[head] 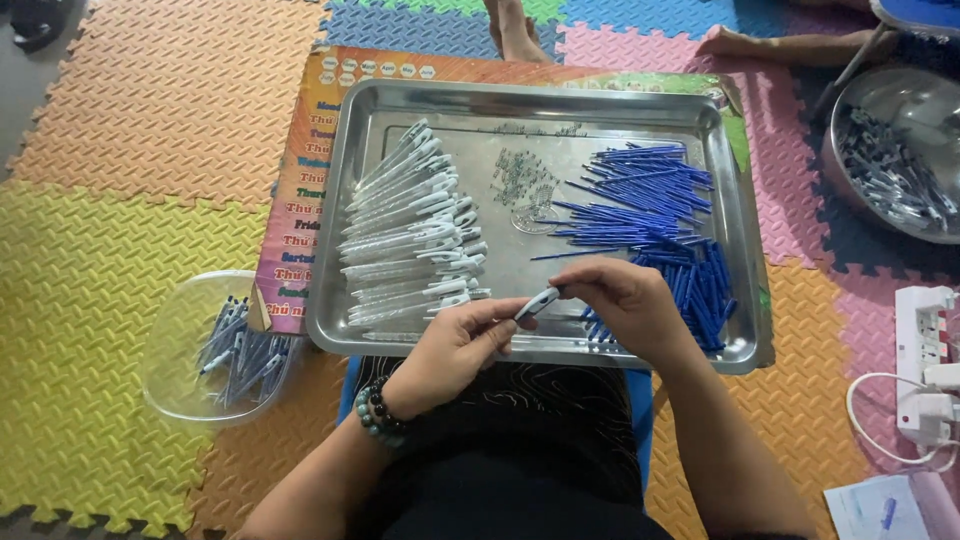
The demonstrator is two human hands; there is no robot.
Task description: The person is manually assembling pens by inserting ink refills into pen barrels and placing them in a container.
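Head-worn view, steeply down, close over tray (400, 100)

Floor: interlocking foam mats (150, 120), orange, yellow, pink, blue.
Centre: printed poster sheet (300, 180) under a steel tray (520, 100).
Left: clear plastic bowl (180, 390).
Right: round metal basin (850, 120), white power strip (925, 330), papers (860, 505).
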